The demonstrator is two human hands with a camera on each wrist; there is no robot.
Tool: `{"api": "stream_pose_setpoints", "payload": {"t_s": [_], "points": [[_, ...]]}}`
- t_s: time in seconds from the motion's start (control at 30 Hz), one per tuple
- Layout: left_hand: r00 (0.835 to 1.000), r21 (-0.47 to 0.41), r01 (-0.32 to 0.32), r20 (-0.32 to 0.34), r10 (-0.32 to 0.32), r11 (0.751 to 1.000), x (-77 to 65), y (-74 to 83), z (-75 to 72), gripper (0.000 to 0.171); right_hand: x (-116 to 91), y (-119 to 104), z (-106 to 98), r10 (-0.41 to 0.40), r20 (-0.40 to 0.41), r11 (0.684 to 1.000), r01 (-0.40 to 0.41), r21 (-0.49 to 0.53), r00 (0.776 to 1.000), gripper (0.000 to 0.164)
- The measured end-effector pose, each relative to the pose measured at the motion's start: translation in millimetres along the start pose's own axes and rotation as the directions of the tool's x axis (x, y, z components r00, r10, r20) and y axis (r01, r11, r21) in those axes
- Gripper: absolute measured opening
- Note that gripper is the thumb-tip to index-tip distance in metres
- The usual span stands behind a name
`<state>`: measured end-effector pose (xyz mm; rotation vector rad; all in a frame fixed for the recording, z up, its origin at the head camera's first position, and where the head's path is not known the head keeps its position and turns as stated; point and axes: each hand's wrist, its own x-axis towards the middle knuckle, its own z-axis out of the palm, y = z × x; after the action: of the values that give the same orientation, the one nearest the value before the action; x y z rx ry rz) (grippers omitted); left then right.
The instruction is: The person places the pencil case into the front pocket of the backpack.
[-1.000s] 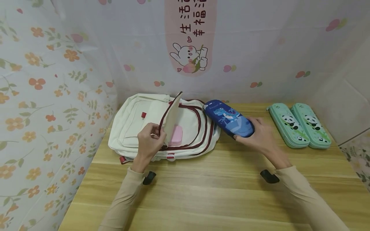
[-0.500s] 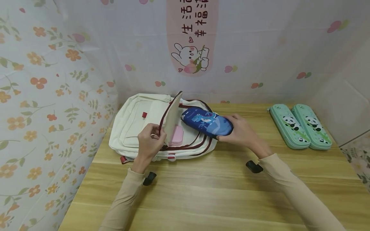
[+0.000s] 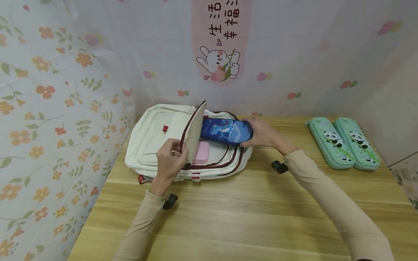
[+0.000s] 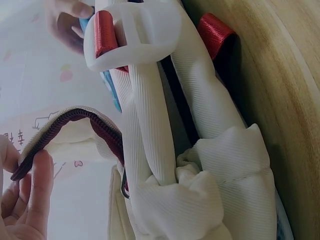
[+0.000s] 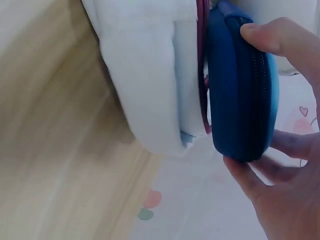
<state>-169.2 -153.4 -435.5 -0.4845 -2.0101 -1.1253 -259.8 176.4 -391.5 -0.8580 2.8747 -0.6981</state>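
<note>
A cream backpack (image 3: 150,141) with dark red zip edging lies flat on the table. My left hand (image 3: 171,158) pinches the edge of its front flap (image 3: 193,136) and holds it raised; the left wrist view shows thumb and fingers on the zip edge (image 4: 35,150). My right hand (image 3: 261,133) grips one end of a blue dinosaur pencil case (image 3: 228,131), thumb on one side and fingers on the other in the right wrist view. The case's far end reaches behind the flap, over the opened pocket. A pink box (image 3: 201,152) lies in that pocket, partly hidden by the flap.
Two mint green panda pencil cases (image 3: 331,143) lie side by side at the table's right. A floral cloth (image 3: 49,145) hangs on the left, and a printed curtain (image 3: 287,54) stands behind the wooden table (image 3: 228,217).
My right hand has carried the blue pencil case left, from beside the backpack to over the pocket, turning it more level. My left hand still holds the flap up.
</note>
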Motion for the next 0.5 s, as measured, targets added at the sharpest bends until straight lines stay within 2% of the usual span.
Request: {"api": "stream_pose_setpoints", "payload": {"t_s": [0.17,0.33,0.4,0.5], "points": [[1.0,-0.013,0.01,0.0,-0.01,1.0,4.1,11.5,-0.1,0.012,16.5,-2.1,-7.0,0.049,0.054,0.999,-0.047,-0.027,0.997,0.096],[1.0,-0.023,0.011,-0.008,-0.011,1.0,9.5,29.8,-5.6,0.007,32.8,-5.7,-6.1,0.03,0.093,0.999,-0.026,-0.044,0.995,0.098],[1.0,-0.017,0.017,-0.013,-0.017,1.0,9.1,29.7,-6.7,0.007,37.8,-8.0,-5.5,0.036,0.107,0.998,-0.031,-0.047,0.994,0.098],[0.999,-0.01,0.031,-0.02,-0.032,0.999,5.3,19.1,-5.3,0.008,44.0,-12.3,-4.7,0.059,0.136,0.998,-0.053,-0.045,0.989,0.098]]}}
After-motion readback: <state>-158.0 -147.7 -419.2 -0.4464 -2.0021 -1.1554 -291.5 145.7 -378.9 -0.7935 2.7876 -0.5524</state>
